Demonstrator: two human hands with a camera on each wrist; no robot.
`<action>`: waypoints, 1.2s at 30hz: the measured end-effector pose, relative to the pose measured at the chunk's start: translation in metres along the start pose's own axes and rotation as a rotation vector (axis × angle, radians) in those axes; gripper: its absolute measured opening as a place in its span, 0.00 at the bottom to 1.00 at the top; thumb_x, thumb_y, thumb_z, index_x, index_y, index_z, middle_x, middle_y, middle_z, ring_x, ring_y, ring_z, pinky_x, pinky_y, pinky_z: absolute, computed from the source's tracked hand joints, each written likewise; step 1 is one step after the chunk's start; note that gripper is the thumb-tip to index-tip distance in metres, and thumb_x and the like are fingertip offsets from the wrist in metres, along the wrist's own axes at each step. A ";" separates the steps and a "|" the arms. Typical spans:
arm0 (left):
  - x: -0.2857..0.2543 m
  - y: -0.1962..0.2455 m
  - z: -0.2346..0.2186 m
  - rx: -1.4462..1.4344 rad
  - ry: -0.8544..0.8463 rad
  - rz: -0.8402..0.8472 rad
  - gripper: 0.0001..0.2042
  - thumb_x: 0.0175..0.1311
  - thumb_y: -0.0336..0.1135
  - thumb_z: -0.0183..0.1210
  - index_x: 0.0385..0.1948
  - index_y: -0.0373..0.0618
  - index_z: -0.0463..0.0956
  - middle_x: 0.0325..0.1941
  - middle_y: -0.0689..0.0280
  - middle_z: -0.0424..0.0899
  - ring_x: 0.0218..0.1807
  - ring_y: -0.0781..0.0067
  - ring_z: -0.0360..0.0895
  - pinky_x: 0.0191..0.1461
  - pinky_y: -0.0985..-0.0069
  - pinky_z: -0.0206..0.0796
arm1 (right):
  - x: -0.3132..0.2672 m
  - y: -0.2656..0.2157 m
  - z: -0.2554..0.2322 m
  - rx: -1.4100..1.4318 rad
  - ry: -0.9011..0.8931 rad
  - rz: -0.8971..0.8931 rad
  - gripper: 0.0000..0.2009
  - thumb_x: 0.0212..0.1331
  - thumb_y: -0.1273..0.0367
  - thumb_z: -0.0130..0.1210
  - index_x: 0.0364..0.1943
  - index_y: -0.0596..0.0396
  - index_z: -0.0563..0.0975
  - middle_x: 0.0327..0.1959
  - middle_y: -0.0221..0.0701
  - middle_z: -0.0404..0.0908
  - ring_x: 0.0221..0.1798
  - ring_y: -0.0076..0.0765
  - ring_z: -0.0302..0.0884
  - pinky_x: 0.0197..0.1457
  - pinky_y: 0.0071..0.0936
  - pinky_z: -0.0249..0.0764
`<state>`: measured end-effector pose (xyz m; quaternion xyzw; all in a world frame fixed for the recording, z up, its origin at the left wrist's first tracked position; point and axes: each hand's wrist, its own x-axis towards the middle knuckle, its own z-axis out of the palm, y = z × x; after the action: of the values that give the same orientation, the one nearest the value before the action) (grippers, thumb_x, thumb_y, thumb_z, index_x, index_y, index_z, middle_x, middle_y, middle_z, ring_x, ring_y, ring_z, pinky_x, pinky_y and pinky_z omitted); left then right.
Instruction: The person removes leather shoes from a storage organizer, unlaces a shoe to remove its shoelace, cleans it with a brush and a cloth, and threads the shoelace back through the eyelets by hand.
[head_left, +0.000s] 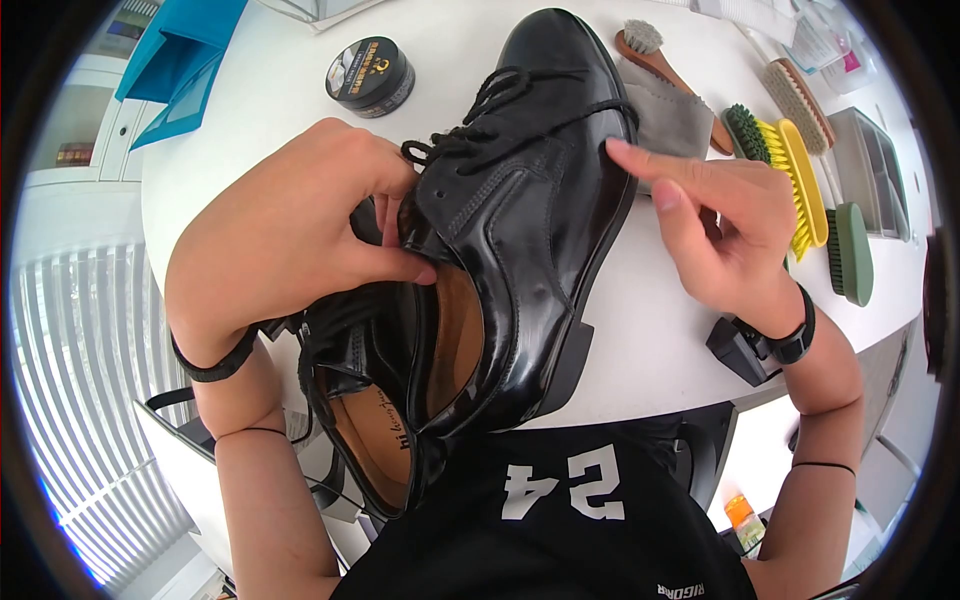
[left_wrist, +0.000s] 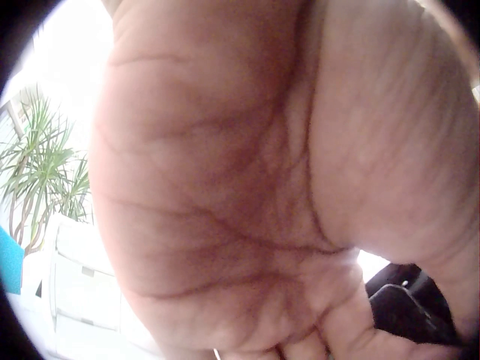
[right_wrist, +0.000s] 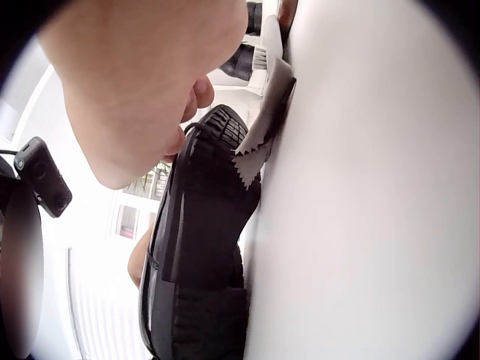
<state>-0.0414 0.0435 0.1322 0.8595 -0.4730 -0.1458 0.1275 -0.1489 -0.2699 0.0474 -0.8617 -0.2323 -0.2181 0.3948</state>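
A black leather lace-up dress shoe (head_left: 530, 215) lies tilted across the white table, toe away from me. My left hand (head_left: 285, 220) grips it at the opening, thumb inside the tan-lined collar and fingers by the tongue. My right hand (head_left: 735, 225) has its index finger stretched out to the shoe's outer side, the fingertip at the upper above the sole; its other fingers are bent with nothing seen between them. Black laces (head_left: 490, 120) cross the front, one strand running over the side. Beneath, at the left, is a second black shoe (head_left: 375, 445). The right wrist view shows the dark sole (right_wrist: 202, 225).
A grey cloth (head_left: 670, 115) lies right of the toe, over a wooden-handled brush (head_left: 650, 55). Further right are yellow (head_left: 800, 180), green (head_left: 850, 255) and wooden (head_left: 800, 105) brushes and a grey box (head_left: 870, 170). A round black tin (head_left: 370, 78) and teal case (head_left: 190, 60) stand left.
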 end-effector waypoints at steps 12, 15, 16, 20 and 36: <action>-0.003 -0.003 0.002 -0.007 -0.043 -0.035 0.21 0.50 0.43 0.83 0.27 0.42 0.77 0.32 0.62 0.84 0.44 0.52 0.79 0.50 0.62 0.72 | 0.001 -0.009 0.000 0.081 -0.161 -0.292 0.25 0.48 0.77 0.63 0.55 0.55 0.93 0.13 0.22 0.73 0.11 0.27 0.62 0.18 0.24 0.56; -0.002 -0.004 0.001 -0.005 -0.055 -0.042 0.21 0.50 0.43 0.84 0.27 0.42 0.78 0.32 0.61 0.84 0.43 0.52 0.79 0.50 0.62 0.72 | -0.001 -0.007 0.005 0.110 -0.141 -0.326 0.25 0.48 0.75 0.58 0.53 0.57 0.93 0.11 0.22 0.65 0.11 0.27 0.58 0.18 0.27 0.53; -0.001 -0.005 0.000 -0.019 -0.076 -0.050 0.21 0.50 0.43 0.84 0.27 0.41 0.78 0.32 0.61 0.85 0.43 0.51 0.79 0.50 0.62 0.72 | -0.002 -0.007 0.005 0.124 -0.161 -0.331 0.25 0.47 0.75 0.58 0.53 0.57 0.93 0.11 0.22 0.65 0.11 0.27 0.57 0.18 0.27 0.53; 0.002 -0.005 -0.002 -0.068 -0.140 -0.072 0.21 0.50 0.43 0.84 0.26 0.41 0.78 0.32 0.60 0.85 0.43 0.51 0.80 0.49 0.62 0.72 | -0.002 -0.007 0.004 0.165 -0.214 -0.333 0.26 0.47 0.76 0.58 0.53 0.56 0.93 0.11 0.23 0.64 0.11 0.26 0.56 0.18 0.26 0.52; -0.002 0.003 0.001 0.028 -0.015 -0.088 0.20 0.51 0.43 0.83 0.26 0.39 0.80 0.33 0.58 0.85 0.43 0.50 0.80 0.48 0.62 0.72 | 0.004 -0.005 -0.002 -0.099 -0.035 -0.132 0.18 0.58 0.78 0.63 0.52 0.52 0.94 0.10 0.22 0.69 0.11 0.21 0.63 0.19 0.21 0.59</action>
<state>-0.0450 0.0439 0.1322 0.8800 -0.4378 -0.1513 0.1054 -0.1493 -0.2673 0.0537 -0.8666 -0.2845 -0.2400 0.3323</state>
